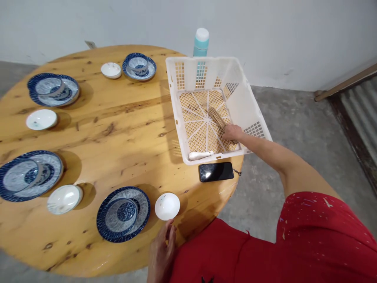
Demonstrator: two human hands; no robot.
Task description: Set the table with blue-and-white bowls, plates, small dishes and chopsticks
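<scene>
Round varnished wooden table (pixel 118 118) against a pale wall, concrete floor; my right hand (pixel 232 131) reaches into the white plastic lattice basket (pixel 188 70), fingers closed on the bundle of brown wooden chopsticks (pixel 217 118) lying on its floor; left hand (pixel 161 251) rests flat and empty at the table edge, just beside a small white bowl (pixel 167 206); risk: loose grip, sticks could fan out and drop; bundle's near end hidden under my hand, count unclear.

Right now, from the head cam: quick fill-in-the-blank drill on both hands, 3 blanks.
1. The right hand grips a bundle of ____ inside the white basket.
2. The left hand rests at the table edge nearest a small white ____.
3. The black phone lies just outside the ____.
Missing: chopsticks; bowl; basket
</scene>
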